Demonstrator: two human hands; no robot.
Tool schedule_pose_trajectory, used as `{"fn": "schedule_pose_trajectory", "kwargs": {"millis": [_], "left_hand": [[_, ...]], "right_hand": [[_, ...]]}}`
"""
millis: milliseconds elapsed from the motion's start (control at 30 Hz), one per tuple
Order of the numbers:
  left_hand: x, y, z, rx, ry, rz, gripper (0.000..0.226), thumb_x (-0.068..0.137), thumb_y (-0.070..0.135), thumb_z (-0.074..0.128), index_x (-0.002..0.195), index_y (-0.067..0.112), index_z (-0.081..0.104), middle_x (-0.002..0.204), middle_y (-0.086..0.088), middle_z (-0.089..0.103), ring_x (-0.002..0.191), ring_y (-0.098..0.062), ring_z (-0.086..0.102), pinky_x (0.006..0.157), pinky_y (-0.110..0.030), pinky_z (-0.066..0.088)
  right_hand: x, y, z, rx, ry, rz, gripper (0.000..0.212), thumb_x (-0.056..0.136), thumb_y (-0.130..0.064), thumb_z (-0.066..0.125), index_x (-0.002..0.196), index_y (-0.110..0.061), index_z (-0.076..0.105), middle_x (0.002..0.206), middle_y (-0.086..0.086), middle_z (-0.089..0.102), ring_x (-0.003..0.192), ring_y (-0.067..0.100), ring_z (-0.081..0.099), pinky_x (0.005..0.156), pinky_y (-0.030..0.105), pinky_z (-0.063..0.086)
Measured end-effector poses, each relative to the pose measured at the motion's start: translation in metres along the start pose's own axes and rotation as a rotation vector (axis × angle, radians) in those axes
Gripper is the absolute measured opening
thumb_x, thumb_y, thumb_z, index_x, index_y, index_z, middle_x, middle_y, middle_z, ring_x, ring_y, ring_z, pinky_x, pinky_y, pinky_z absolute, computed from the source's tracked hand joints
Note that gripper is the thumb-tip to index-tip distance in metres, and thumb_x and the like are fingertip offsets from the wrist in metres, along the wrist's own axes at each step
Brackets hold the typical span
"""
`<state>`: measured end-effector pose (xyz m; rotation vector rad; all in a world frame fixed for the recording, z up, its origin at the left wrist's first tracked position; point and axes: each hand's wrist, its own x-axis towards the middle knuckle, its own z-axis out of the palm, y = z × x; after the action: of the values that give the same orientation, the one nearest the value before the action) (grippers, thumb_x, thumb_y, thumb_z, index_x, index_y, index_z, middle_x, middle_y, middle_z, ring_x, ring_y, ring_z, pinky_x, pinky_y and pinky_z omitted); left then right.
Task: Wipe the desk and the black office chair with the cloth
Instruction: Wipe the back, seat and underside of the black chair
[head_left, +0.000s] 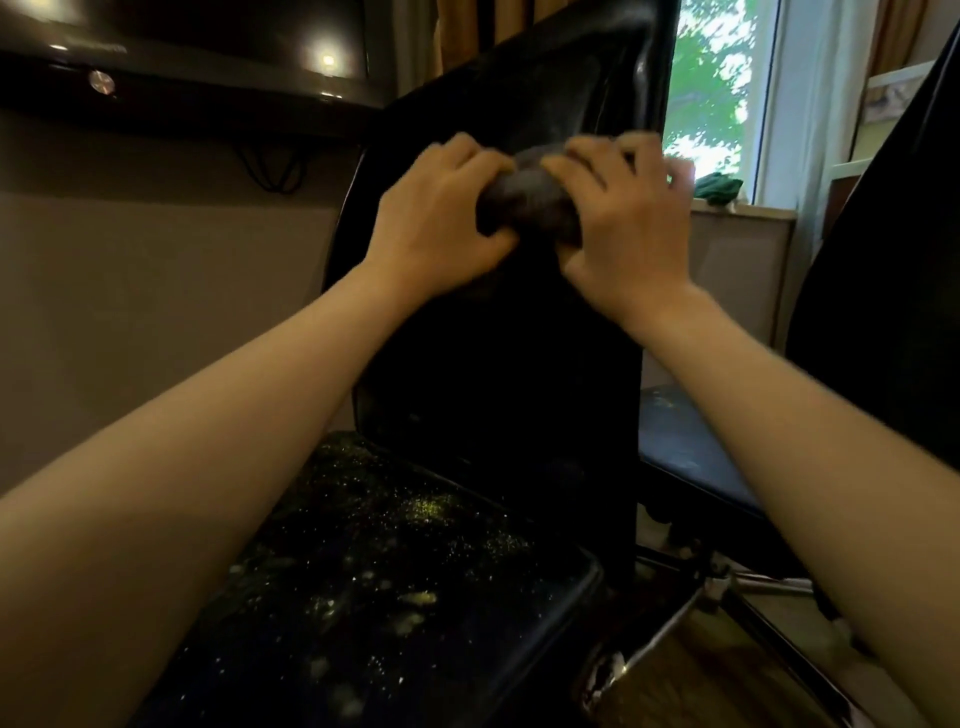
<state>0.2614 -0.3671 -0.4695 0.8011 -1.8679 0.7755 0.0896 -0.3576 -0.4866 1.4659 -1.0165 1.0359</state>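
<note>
I have my left hand (441, 218) and right hand (631, 234) both curled around the dark, bunched cloth (527, 202), held at the upper backrest of the black office chair (493, 364); contact there I cannot confirm. Pale specks dot its seat (395, 561) below.

both hands (441, 218) gripping dark cloth (530, 205), against chair backrest (493, 364)

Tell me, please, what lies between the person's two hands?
In the head view, the bunched dark cloth spans the gap, gripped by the left hand and the right hand.
</note>
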Motion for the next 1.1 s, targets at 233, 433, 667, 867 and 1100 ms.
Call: {"fn": "schedule_pose_trajectory", "kwargs": {"millis": [233,433,667,867,1100], "left_hand": [[-0.004,0.019,0.028,-0.034,-0.195,-0.106,0.051,0.082,0.026,0.060,0.132,0.020,0.051,0.123,-0.007,0.059,0.112,-0.030,0.052,0.090,-0.036,0.042],[-0.053,0.027,0.034,-0.109,-0.194,-0.076,0.059,0.070,0.038,0.055,0.124,0.016,0.061,0.118,-0.007,0.064,0.107,-0.029,0.059,0.086,-0.036,0.047],[-0.090,0.024,0.036,-0.028,-0.657,0.043,0.046,0.079,0.033,0.066,0.124,0.024,0.060,0.112,-0.001,0.064,0.104,-0.020,0.059,0.084,-0.031,0.047],[-0.112,0.047,0.052,0.046,-1.009,0.149,0.027,0.080,0.034,0.063,0.106,0.024,0.063,0.100,0.001,0.065,0.092,-0.020,0.062,0.072,-0.030,0.047],[-0.079,0.037,0.028,0.030,-0.877,0.121,0.039,0.087,0.028,0.058,0.125,0.029,0.054,0.111,0.003,0.062,0.099,-0.016,0.059,0.080,-0.032,0.050]], "right_hand": [[-0.008,0.016,0.008,0.232,-0.323,0.108,0.063,0.074,-0.011,0.061,0.135,-0.019,0.048,0.142,0.001,0.044,0.123,0.033,0.034,0.094,0.042,0.037],[-0.059,0.004,0.016,0.311,-0.195,-0.029,0.059,0.056,-0.010,0.071,0.115,-0.008,0.065,0.119,0.013,0.063,0.098,0.044,0.054,0.073,0.046,0.043],[-0.127,-0.013,0.015,0.327,-0.266,-0.140,0.062,0.043,-0.010,0.082,0.103,-0.008,0.071,0.113,0.011,0.067,0.096,0.027,0.040,0.070,0.042,0.046],[-0.179,-0.013,0.002,0.335,-0.528,-0.178,0.068,0.032,-0.019,0.087,0.098,-0.010,0.071,0.090,0.004,0.070,0.075,0.032,0.062,0.053,0.038,0.049],[-0.146,-0.021,-0.006,0.250,-0.405,0.032,0.054,0.050,-0.017,0.074,0.103,-0.009,0.069,0.096,0.010,0.068,0.080,0.037,0.060,0.061,0.040,0.047]]}}
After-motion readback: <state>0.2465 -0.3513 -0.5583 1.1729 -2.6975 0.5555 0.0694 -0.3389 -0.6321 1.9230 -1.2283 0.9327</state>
